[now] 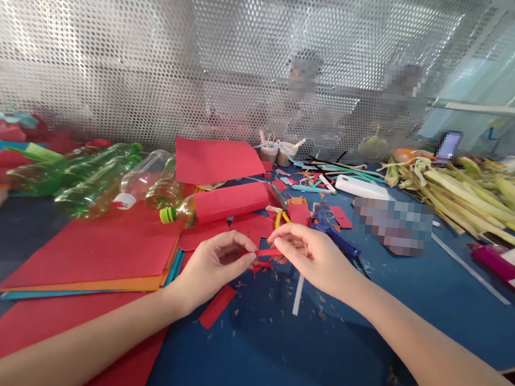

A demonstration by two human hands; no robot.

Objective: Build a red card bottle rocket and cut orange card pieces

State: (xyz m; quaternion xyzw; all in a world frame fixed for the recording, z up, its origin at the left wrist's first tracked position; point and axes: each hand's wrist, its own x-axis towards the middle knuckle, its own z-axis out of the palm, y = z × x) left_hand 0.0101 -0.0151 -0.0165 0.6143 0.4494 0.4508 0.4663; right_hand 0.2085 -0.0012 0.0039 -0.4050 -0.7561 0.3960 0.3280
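My left hand (212, 263) and my right hand (310, 256) meet above the blue table (314, 348), both pinching a small strip of red paper (268, 253) between thumb and fingers. Red paper scraps (217, 306) and tiny cuttings lie under and around the hands. A white stick (298, 294) lies on the table just below my right hand. A blue glue gun (334, 233) rests just beyond my right hand.
A stack of red, orange and teal paper sheets (101, 256) lies at left. Plastic bottles (100, 184) lie behind it, one wrapped in red paper (231, 202). Corn husks (466, 195) pile at the right. A perforated metal screen (162, 52) stands behind, people beyond it.
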